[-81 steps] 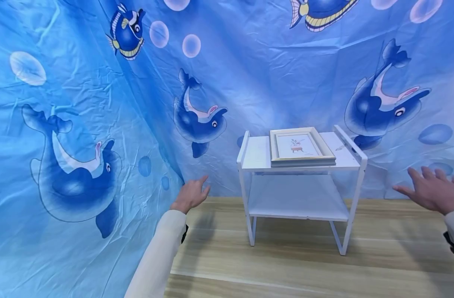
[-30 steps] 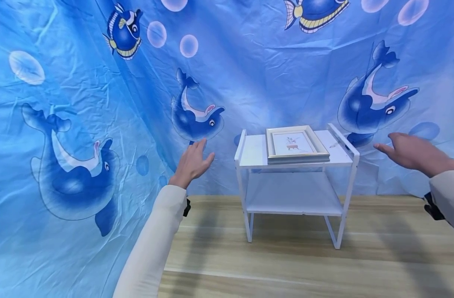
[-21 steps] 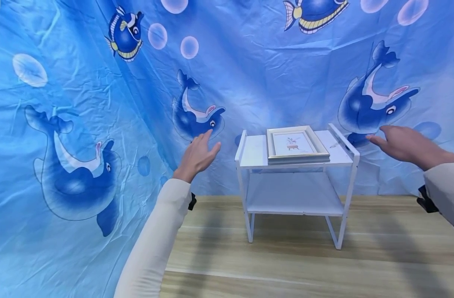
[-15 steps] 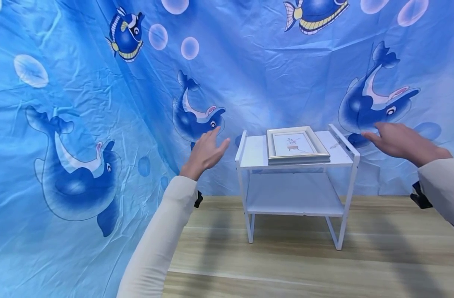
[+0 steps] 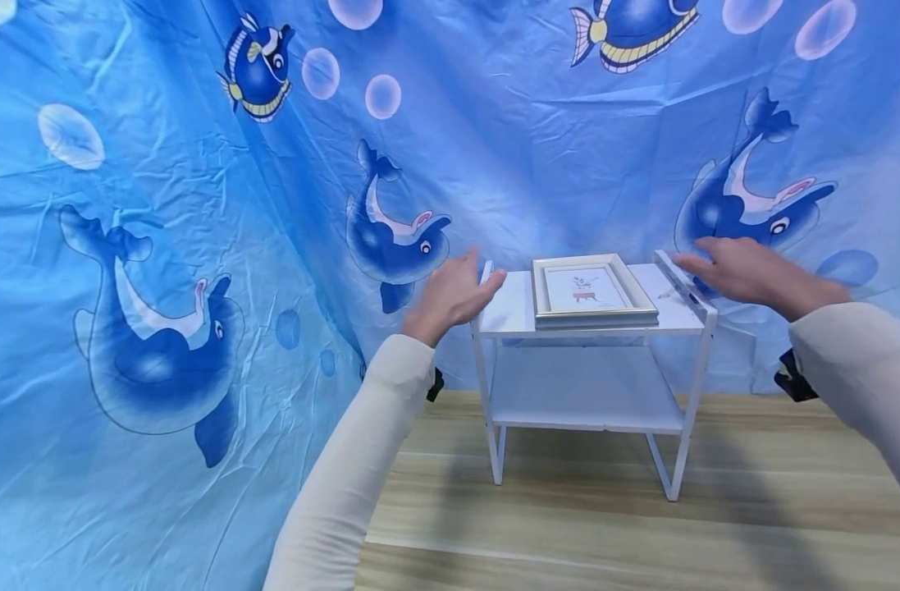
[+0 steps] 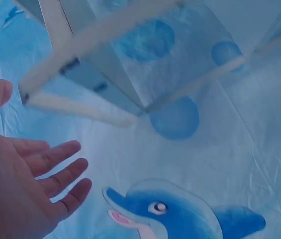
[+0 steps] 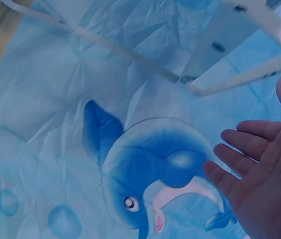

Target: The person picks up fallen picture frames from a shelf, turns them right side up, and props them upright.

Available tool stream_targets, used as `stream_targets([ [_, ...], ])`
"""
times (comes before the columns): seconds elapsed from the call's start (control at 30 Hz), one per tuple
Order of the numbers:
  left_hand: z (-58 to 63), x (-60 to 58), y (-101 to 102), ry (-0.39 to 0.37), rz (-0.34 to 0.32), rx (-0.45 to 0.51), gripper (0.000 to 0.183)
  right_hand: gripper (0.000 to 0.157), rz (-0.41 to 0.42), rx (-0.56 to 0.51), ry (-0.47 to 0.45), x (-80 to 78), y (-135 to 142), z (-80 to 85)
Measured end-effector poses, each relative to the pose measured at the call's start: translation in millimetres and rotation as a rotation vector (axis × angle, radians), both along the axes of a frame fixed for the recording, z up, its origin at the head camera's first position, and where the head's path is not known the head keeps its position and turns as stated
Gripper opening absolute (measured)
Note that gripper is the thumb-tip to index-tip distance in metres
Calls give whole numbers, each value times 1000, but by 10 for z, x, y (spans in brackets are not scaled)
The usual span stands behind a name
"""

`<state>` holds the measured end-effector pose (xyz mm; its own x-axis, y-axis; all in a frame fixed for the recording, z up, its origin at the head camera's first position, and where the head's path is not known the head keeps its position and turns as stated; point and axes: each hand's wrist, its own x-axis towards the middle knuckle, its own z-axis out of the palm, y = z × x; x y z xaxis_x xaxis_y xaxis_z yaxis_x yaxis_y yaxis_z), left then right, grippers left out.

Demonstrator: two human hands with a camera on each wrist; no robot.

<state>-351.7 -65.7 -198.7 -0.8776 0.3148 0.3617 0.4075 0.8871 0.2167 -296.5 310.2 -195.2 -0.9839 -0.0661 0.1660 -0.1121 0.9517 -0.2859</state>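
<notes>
A picture frame [image 5: 584, 291] with a pale silver-gold border and a small plant drawing lies flat on the top shelf of a white two-tier rack [image 5: 586, 382]. My left hand [image 5: 453, 297] is at the rack's left side rail, fingers spread and holding nothing; it overlaps that rail in the head view. My right hand [image 5: 741, 267] hovers by the right side rail [image 5: 684, 283], thumb toward the rack, also holding nothing. In the left wrist view the left hand [image 6: 36, 184] shows relaxed fingers below the rack's frame. The right wrist view shows the right hand [image 7: 259, 164] likewise.
A blue curtain [image 5: 568, 148] printed with dolphins, fish and bubbles hangs right behind the rack, and another stretch of it [image 5: 21, 345] runs along the left. The rack stands on a light wood floor [image 5: 568, 542]. Its lower shelf [image 5: 582, 394] is white.
Both hands have risen and moved inward, the left hand rightward and the right hand leftward, up to the rack's two sides. The picture frame and rack have stayed in place.
</notes>
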Motion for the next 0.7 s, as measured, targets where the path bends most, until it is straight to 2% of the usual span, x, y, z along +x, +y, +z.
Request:
stream_targets([
  [0.3, 42, 28, 285, -66, 2, -49, 75, 87, 43, 7, -5, -108, -287, 23],
  [0.53, 62, 49, 451, -82, -45, -94, 71, 77, 82, 15, -18, -172, -464, 6],
  [0.7, 48, 52, 544, -136, -71, -88, 70, 68, 100, 33, -22, -207, -552, -19],
])
